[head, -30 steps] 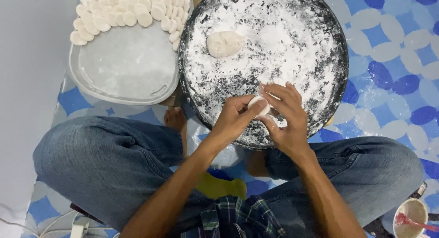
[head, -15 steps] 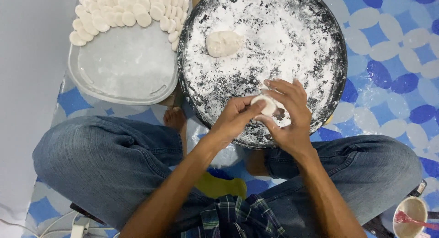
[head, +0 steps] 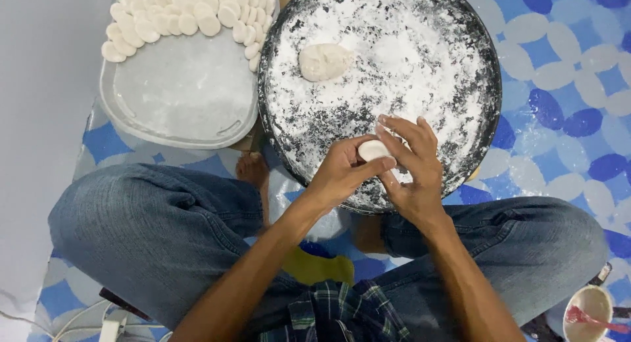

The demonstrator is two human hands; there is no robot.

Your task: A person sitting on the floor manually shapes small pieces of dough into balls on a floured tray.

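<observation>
Dough piece [head: 374, 149] now rounder, more compact than half second ago. Left hand [head: 342, 174] and right hand [head: 411, 168] both closed around it, pressed between fingertips, over near rim of floured pan [head: 483, 145]. Larger dough lump [head: 324, 61] beyond hands, unmoved. Shaping looks nearly finished.

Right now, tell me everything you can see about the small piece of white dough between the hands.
The small white dough piece is a smooth, pale, rounded disc, soft-looking and lightly floured. It is pinched between the left hand and the right hand, held just above the near edge of the round dark flour-dusted tray. Fingers hide its underside.
</observation>
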